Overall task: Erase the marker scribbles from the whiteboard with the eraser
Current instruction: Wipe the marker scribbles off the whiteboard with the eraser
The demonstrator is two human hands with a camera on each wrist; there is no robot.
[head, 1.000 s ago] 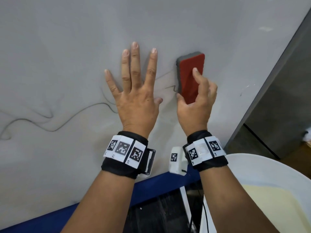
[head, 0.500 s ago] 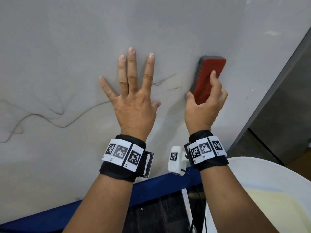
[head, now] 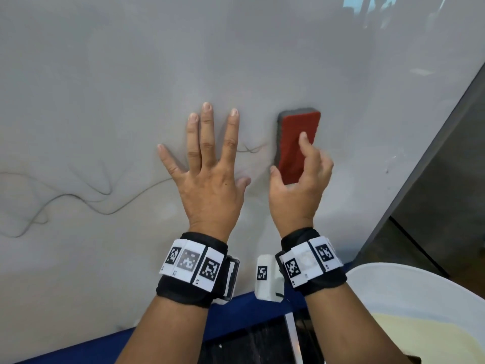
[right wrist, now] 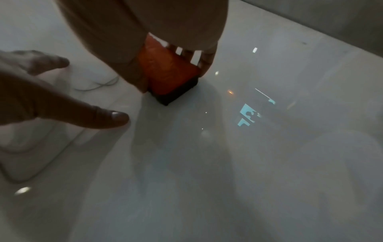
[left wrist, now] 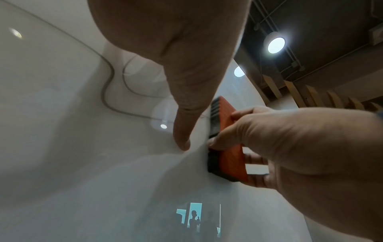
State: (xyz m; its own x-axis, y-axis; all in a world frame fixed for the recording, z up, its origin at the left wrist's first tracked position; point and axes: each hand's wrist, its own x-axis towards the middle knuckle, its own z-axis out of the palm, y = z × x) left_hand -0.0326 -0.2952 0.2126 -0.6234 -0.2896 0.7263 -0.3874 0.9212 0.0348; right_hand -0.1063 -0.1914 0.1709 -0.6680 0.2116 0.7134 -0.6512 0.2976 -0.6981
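My right hand [head: 299, 179] grips a red-backed eraser [head: 298, 137] with a dark felt pad, which lies against the whiteboard [head: 105, 74] right of centre. The thumb lies on the eraser's left edge, the fingers on its back and right side. My left hand [head: 207, 177] lies flat on the board with fingers spread, just left of the eraser. Thin grey marker scribbles [head: 78, 195] run across the board's left side up to the left hand. A short squiggle [head: 252, 148] shows between the left fingers and the eraser. The eraser [left wrist: 228, 147] and scribbles [left wrist: 107, 91] show in the left wrist view; the eraser [right wrist: 170, 72] also in the right wrist view.
The board's grey right frame [head: 420, 174] slants down toward a blue lower edge [head: 236, 313]. A white round basin [head: 420, 306] with pale cream content sits at the bottom right. A dark surface [head: 249, 345] lies under the board's edge.
The eraser swung right and tilted half a second ago, then came back left and upright beside the squiggle. The line near it has grown shorter and fainter. The left hand stayed flat.
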